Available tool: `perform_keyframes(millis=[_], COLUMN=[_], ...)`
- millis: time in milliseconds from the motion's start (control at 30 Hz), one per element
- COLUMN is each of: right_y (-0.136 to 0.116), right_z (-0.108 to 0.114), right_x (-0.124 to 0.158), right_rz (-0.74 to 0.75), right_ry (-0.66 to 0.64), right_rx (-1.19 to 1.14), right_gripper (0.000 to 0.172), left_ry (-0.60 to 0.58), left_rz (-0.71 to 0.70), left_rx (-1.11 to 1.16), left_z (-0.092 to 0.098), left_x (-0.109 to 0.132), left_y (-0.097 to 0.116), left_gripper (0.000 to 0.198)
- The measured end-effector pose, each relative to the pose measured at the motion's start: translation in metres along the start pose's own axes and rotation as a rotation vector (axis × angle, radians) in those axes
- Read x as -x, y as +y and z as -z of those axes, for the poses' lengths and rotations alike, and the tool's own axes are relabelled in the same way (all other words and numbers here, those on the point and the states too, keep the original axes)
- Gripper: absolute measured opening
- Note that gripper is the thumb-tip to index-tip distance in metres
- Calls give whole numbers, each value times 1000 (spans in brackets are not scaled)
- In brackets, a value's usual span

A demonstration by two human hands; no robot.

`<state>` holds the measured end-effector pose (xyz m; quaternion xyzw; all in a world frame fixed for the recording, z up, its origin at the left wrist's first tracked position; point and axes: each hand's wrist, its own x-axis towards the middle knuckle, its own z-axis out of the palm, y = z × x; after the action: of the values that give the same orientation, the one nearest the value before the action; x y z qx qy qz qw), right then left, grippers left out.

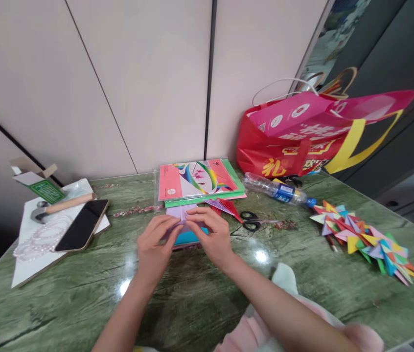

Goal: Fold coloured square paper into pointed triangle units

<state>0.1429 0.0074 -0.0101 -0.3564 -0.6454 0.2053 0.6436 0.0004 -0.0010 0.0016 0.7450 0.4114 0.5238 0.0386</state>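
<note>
Between my hands is a small piece of folded purple paper (182, 215), pinched from both sides. My left hand (157, 239) grips its left edge with thumb and fingertips. On the other side my right hand (212, 234) holds the right edge the same way. Under the hands lie sheets of coloured paper, a blue sheet (188, 236) showing in front. Folded red paper pieces (231, 208) rest just beyond my right hand, beside black-handled scissors (251, 221). A pack of coloured paper (195, 178) lies behind. My fingers partly cover the purple piece.
At the left, a board (27, 234) carries a phone (82, 226), a hammer (63, 204), bead strings (45, 237) and a small box (41, 186). A plastic bottle (284, 191), folded paper stars (364, 239) and a red bag (291, 134) occupy the right side.
</note>
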Motion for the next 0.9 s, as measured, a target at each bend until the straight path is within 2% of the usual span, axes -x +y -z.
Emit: perform_keyframes(millis=[900], right_y=[-1], right_z=[0], right_x=[1], right_rz=[41], right_ry=[-18], right_rx=[-15], right_gripper=[13], left_ry=[-8], left_rz=[7], left_rx=[-16], left_z=[1], left_x=[0], left_y=[5], left_gripper=[8])
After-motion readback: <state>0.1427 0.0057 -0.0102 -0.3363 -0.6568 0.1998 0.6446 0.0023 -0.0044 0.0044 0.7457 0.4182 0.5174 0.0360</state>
